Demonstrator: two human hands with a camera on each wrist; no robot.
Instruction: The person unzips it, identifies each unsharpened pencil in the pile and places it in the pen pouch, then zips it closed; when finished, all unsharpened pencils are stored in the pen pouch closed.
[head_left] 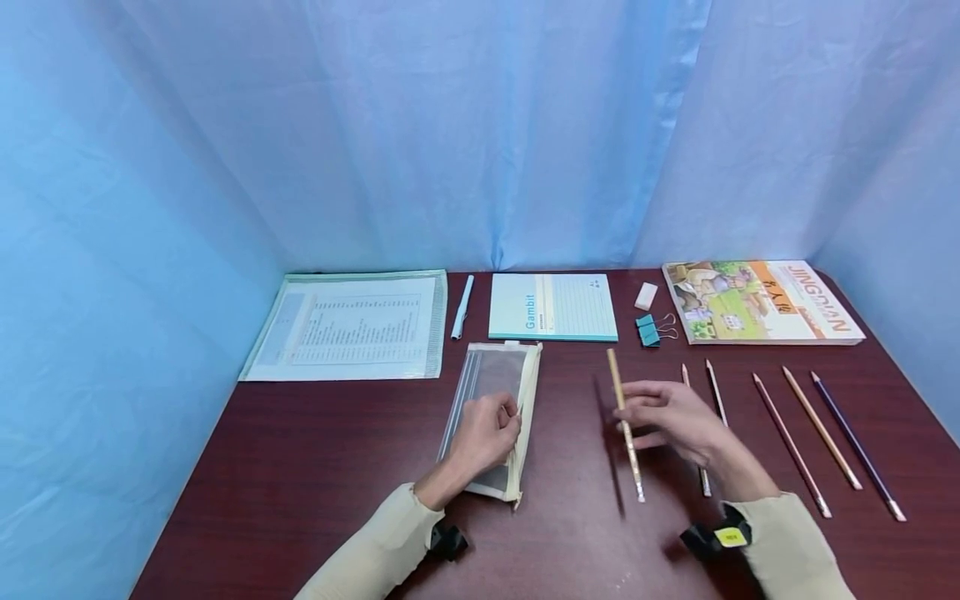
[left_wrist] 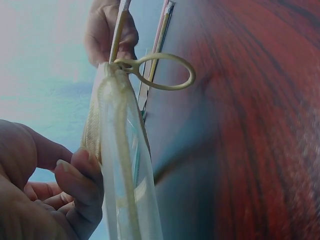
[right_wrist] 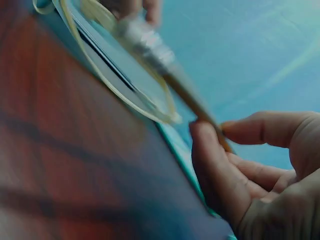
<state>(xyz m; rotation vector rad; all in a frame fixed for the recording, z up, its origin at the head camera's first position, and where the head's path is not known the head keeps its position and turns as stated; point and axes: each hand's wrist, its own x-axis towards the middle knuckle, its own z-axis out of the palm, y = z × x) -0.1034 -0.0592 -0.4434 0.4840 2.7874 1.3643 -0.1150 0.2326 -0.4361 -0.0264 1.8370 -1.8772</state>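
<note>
My left hand (head_left: 483,435) pinches the cream zippered edge of a clear mesh pencil pouch (head_left: 480,375) lying on the table. In the left wrist view the thumb and fingers (left_wrist: 82,185) hold the pouch's side, and a cream pull ring (left_wrist: 170,88) sticks out from its end. To the right, my right hand (head_left: 671,421) pinches a yellow pencil (head_left: 632,458) between thumb and fingertips, above the table. The right wrist view shows its blurred metal-and-eraser end (right_wrist: 150,45) towards the pouch. Whether the pouch holds anything is unclear.
Several pencils (head_left: 791,446) lie right of and beneath the right hand. Along the back are a document folder (head_left: 345,329), a white pen (head_left: 462,308), a notebook (head_left: 555,308), an eraser (head_left: 646,296), teal binder clips (head_left: 647,331) and a book (head_left: 757,304). Blue curtains (head_left: 480,133) enclose the table.
</note>
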